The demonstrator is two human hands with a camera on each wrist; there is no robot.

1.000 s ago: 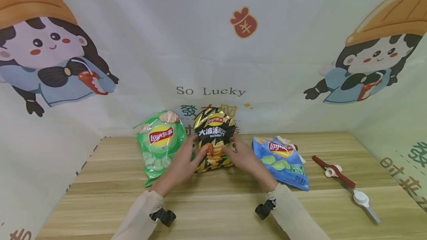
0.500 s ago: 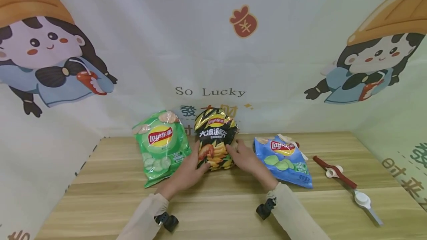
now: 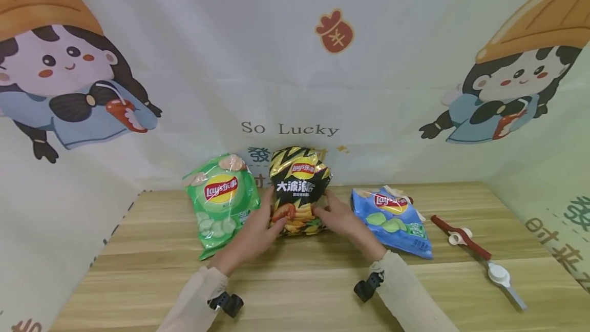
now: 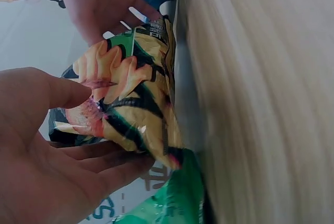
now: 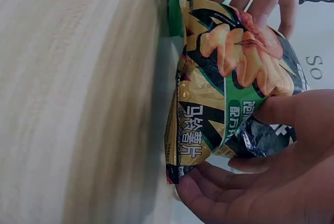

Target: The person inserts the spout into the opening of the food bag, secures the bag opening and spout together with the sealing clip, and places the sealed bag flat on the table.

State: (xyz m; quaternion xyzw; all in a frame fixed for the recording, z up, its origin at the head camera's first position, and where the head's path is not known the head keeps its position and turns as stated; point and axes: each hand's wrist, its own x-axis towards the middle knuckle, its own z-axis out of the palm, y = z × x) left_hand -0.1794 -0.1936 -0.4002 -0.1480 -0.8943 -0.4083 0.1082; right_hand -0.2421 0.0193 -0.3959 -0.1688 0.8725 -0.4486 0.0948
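A black and gold chip bag stands upright at the back of the table, between both hands. The left hand grips its left side, thumb on the front and fingers behind, as the left wrist view shows with the bag beside the palm. On the other side the right hand holds the bag's right edge; in the right wrist view its thumb presses the front and its fingers curl around the side. To the left leans a green chip bag. A blue chip bag lies to the right.
A red and white peeler-like tool with a grey end lies at the right of the wooden table. Behind the bags hangs a white printed cloth, which also forms the side walls.
The black and gold bag has turned slightly and stands a little straighter, both hands still holding it. The green and blue bags stay about where they were.
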